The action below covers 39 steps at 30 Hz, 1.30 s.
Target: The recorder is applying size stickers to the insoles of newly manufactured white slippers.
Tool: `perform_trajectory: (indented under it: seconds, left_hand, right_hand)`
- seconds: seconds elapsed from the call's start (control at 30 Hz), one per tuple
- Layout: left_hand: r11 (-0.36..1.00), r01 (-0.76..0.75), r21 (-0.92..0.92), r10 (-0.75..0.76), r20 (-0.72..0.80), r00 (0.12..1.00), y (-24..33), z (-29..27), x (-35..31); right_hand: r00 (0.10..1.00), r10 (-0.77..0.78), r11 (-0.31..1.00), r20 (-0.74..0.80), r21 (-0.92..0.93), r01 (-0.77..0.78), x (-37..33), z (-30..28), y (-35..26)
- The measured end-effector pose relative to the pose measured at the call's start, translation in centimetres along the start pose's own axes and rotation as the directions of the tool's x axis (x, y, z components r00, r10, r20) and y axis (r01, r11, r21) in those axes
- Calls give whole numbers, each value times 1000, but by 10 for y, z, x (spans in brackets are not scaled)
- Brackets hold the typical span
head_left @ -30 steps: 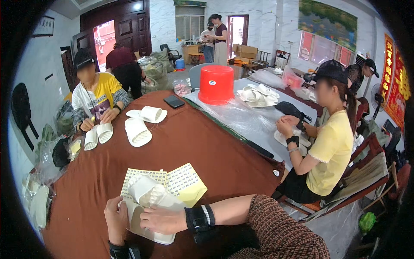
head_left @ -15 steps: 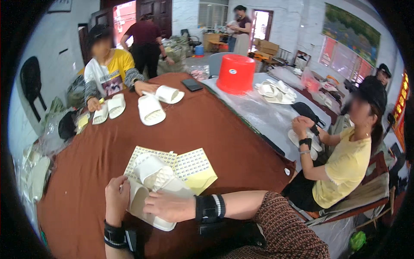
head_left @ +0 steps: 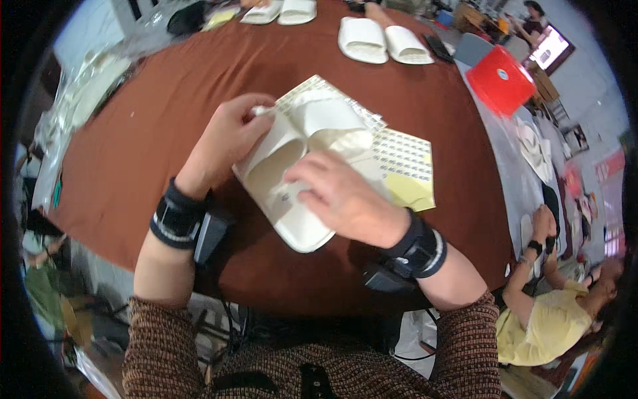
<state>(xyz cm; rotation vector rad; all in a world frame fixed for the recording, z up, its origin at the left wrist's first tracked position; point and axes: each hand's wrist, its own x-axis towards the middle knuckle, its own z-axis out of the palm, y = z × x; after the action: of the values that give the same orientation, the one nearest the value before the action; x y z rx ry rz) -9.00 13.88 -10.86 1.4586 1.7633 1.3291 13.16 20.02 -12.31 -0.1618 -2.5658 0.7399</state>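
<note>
A pair of white slide slippers lies on the brown-covered table in front of me. My left hand (head_left: pixel 232 136) is closed at the toe end of the nearer slipper (head_left: pixel 302 226), its thumb and fingers bent around the edge. Over that slipper's insole reaches my right hand (head_left: pixel 345 199), thumb and forefinger apart, fingertips slightly blurred and near a small dark mark on the insole. The other slipper (head_left: pixel 325 116) sits just beyond, partly hidden by the right hand. Under and beside the pair are sticker sheets (head_left: pixel 405 156) with rows of small printed labels and a yellow backing.
The brown tablecloth (head_left: pixel 166 126) spreads around the work. Two more white slipper pairs (head_left: pixel 362 40) stand at the far edge, beside a dark phone (head_left: pixel 438 48). A red bucket (head_left: pixel 500 80) is at the far right. A person in yellow (head_left: pixel 551 326) sits at right.
My view has tilted down toward the table. My left hand has gone from beside the near slipper to its toe end. The right hand remains over the insole.
</note>
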Motion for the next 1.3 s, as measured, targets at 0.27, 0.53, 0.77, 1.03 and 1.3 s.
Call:
perform_trajectory:
  seconds: [0.27,0.53,0.77,1.03,1.3]
  left_hand:
    - [997,25,77,-28,41,999,6,-7,1]
    - [999,-15,36,14,35,999,9,-7,-2]
    - [998,-27,60,26,22,999,6,-6,-2]
    - [991,-70,112,67,36,997,5,-7,-1]
    - [991,-98,86,101,-29,994,4,-2,-2]
  right_hand:
    - [996,87,989,-10,123,-85,4,-3,-10]
    - [1000,-2,1000,2,-4,2,5,2,-18]
    - [1000,-17,998,20,-59,18,4,6,-18]
    - [1000,-18,999,12,-39,18,6,6,-17]
    - [999,54,998,-6,34,-54,6,8,-19]
